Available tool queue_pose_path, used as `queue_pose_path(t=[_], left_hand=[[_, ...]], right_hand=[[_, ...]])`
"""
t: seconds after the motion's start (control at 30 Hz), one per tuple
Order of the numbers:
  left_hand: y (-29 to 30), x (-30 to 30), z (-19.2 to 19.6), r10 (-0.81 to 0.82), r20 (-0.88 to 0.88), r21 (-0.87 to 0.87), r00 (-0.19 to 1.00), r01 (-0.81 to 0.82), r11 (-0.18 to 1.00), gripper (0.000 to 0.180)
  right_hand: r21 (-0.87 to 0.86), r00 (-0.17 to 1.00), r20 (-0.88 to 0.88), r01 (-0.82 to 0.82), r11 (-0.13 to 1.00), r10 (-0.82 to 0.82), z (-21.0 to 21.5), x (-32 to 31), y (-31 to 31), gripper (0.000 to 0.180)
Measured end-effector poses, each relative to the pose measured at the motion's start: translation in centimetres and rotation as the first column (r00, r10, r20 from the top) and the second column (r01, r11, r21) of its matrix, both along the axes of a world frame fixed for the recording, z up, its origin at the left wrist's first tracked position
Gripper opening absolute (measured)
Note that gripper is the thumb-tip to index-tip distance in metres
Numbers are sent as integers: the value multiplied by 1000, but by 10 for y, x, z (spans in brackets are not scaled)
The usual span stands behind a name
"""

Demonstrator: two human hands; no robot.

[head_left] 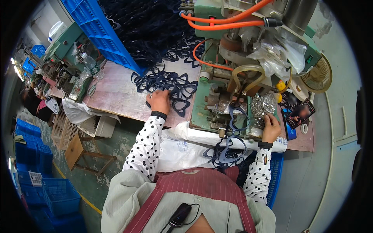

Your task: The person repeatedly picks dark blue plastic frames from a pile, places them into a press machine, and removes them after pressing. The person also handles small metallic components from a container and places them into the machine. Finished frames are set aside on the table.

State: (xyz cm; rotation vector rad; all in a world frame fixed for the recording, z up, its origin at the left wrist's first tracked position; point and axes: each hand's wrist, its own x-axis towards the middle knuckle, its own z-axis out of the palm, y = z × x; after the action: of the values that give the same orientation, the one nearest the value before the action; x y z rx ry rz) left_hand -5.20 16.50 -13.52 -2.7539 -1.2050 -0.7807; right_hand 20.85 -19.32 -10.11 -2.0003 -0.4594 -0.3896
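Observation:
My left hand (159,101) rests at the near edge of a pile of dark blue eyeglass frames (182,87) on the bench. Its fingers are curled, and a dark eyeglass frame shows beside the thumb. My right hand (272,129) pinches at the edge of a heap of small shiny metal parts (259,106); whatever lies between its fingertips is too small to make out. Between my hands stands a green bench machine (200,106), with one eyeglass frame (236,129) at its front. More frames (229,155) lie below it on white sacking near my lap.
A blue crate (99,33) leans beside a large dark heap of frames. Orange hoses (233,24) run across the machine. At right are a phone (301,113) and a fan (316,73); at left, a bottle (90,64), scissors (92,90) and a wooden stool (79,153).

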Motion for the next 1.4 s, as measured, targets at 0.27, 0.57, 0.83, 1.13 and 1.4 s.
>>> queue_pose_path(t=[0.27,0.57,0.83,1.13,1.4], left_hand=[[-52,8,82,-219,634,-18,741,298,954,13],[-158,44,132,-847,370,436,382,733,522,30],[-171,52,132,-931,334,355,145,896,267,38],[-167,52,142,-965,256,456,-61,887,65,35],[-155,69,120,-949,289,280,-128,959,-44,47]], right_hand=[[128,966,-148,-193,973,211,29,-11,18,16],[331,841,-187,-433,839,508,111,-78,53,18],[365,792,-285,-432,825,541,113,-85,72,42],[497,760,-264,-421,759,594,113,-84,84,50],[-132,997,-79,-19,991,9,23,22,6,33]])
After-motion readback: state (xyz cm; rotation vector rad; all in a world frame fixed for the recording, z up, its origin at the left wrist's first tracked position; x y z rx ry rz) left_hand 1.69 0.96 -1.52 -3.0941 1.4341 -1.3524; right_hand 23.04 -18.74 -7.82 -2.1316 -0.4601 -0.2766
